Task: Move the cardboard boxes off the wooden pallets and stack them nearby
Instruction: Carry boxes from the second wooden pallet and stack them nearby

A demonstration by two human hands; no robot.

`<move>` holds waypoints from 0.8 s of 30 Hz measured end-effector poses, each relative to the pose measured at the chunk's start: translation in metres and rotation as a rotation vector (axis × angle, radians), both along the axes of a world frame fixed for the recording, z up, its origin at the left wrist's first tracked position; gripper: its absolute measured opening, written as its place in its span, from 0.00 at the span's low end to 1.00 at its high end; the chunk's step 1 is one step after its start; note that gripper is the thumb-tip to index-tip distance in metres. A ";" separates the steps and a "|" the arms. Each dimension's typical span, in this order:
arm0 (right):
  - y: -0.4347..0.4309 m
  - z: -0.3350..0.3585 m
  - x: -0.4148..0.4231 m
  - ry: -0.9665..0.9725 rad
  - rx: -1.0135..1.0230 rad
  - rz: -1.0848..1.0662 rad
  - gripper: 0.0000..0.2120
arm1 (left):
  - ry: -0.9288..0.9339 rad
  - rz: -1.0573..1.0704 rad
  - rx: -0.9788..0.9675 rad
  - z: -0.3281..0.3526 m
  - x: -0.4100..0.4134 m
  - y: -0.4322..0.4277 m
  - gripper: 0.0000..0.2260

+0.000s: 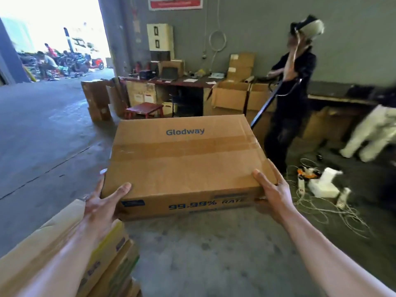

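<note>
- Nearest on the left, a stack of cardboard boxes (64,243) with yellow and green print sits under the left forearm.
- Just beyond it, the left hand (100,202) grips the near left corner of the Glodway cardboard box (184,163), fingers spread: thumb lying on the top, one finger straight along the left side.
- Centrally, that box is held level in the air over the concrete floor (42,146), taped shut, with "99.99% RATE" on its near face.
- Farther back, a red stool (145,109) stands in front of a cluttered tabletop (171,81), with open cardboard boxes (231,97) to its right.
- Next, the right hand (272,191) grips the near right corner, thumb on the top and fingers curled underneath.
- Behind it to the right, a person in black (293,82) stands with one hand raised to a headset.
- Lastly, white cables (334,211) and a white foam piece (323,185) lie on the floor at the right.
</note>
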State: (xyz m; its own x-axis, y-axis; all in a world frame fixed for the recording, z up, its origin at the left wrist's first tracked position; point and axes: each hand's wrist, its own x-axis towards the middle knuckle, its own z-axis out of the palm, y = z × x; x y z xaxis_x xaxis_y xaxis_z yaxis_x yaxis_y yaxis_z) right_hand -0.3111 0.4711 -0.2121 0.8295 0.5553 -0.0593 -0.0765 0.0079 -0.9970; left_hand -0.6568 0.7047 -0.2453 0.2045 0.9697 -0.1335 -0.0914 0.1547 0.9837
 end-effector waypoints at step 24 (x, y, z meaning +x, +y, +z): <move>-0.408 0.010 -0.302 -0.035 0.038 -0.922 0.25 | -0.022 -0.925 0.191 0.022 -0.002 -0.235 0.32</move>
State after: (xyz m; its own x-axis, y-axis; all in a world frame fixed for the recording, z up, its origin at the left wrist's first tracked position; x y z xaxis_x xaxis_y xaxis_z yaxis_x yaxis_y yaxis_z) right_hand -0.6129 0.0632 -0.2017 0.9456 -0.3246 -0.0216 0.0060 0.0835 -0.9965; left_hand -0.6590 0.4694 -0.2235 0.9040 0.4268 0.0241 -0.0318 0.0109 0.9994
